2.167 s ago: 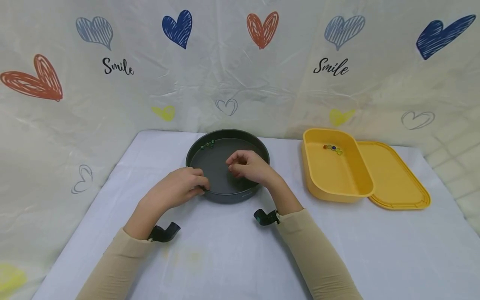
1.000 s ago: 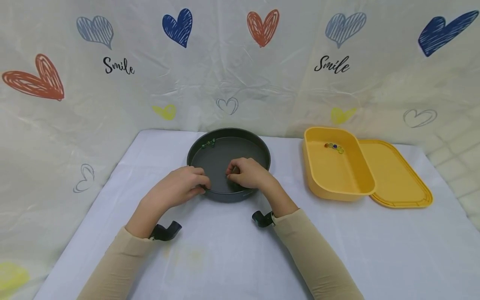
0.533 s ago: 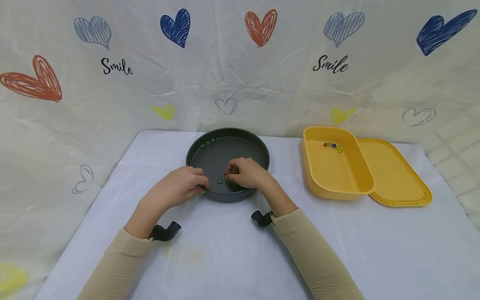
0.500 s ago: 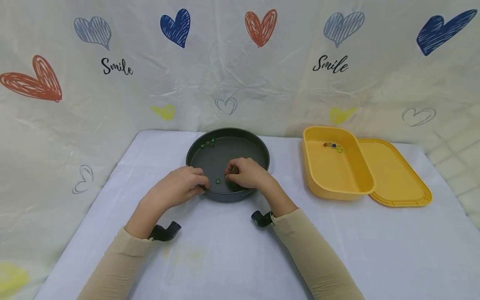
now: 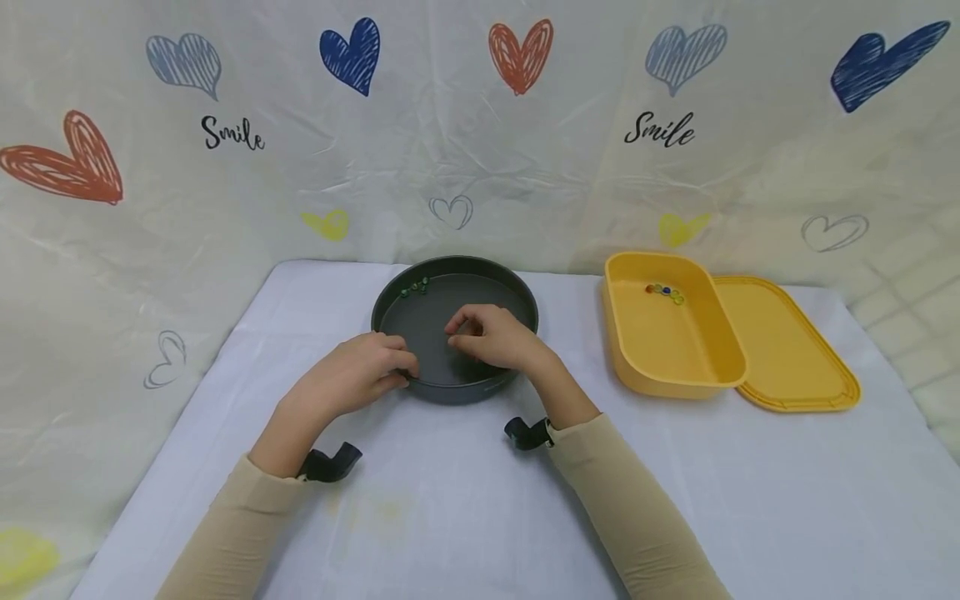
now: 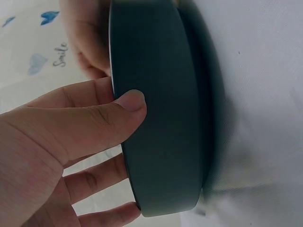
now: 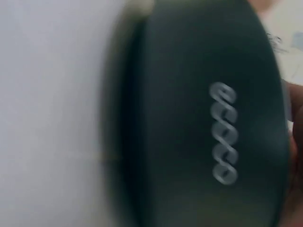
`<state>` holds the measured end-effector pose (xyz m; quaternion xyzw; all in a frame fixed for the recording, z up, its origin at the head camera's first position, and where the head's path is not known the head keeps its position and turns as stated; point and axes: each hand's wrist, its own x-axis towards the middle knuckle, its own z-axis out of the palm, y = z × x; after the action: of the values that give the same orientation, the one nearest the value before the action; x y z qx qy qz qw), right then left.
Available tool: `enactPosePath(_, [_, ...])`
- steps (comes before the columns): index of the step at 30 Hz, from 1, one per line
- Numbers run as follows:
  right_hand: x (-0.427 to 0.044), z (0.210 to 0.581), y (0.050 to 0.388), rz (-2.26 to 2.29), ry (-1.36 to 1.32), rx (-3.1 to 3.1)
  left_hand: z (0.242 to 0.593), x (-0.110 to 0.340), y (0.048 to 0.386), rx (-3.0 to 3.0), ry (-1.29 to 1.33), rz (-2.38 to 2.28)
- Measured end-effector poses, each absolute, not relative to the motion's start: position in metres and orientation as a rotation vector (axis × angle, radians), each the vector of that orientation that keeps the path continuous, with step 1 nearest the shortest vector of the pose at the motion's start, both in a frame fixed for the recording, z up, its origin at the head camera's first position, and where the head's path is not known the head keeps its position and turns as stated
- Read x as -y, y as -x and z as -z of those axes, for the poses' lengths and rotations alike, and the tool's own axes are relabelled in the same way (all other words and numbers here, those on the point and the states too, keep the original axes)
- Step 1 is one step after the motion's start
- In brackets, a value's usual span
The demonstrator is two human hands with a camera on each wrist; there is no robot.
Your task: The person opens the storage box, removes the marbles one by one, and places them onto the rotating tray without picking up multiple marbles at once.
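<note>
A round dark pan [image 5: 467,287] stands on the white-covered table. My left hand [image 5: 358,372] grips its near-left rim; in the left wrist view the thumb of this hand [image 6: 71,132] presses the pan's outer wall [image 6: 163,142] and the fingers reach over the rim. Above the pan's floor hangs my right hand [image 5: 497,337], fingers bent and thumb near the index finger; whether anything lies between them cannot be seen. Several green marbles [image 5: 415,287] lie at the pan's far-left inside edge. The right wrist view is blurred, showing the pan's wall [image 7: 184,142] with a chain-like mark.
To the right stands a yellow container [image 5: 671,342] with several small coloured marbles [image 5: 665,292] near its far end. A yellow lid [image 5: 795,350] lies on the table beside it, partly behind the container. A sheet with printed hearts [image 5: 450,150] rises behind the table.
My right hand has lifted slightly away from the pan's near side. A single green marble, which lay between the hands and shifted left, is no longer visible there. My left hand stays on the rim.
</note>
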<state>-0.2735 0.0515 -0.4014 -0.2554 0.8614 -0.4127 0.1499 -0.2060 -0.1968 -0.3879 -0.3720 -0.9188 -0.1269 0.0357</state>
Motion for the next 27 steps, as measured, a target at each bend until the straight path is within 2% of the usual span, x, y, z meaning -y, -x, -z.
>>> enactPosePath(6, [-0.07, 0.385, 0.28, 1.437, 0.731, -2.372, 0.389, 0.199, 0.205, 2.808, 1.152, 0.4])
enactPosePath(18, [-0.134, 0.324, 0.308, 1.124, 0.642, -2.712, 0.389, 0.199, 0.207, 2.776, 1.174, 0.407])
enactPosePath(27, [-0.173, 0.311, 0.333, 0.991, 0.475, -2.779, 0.389, 0.2, 0.208, 2.778, 1.177, 0.405])
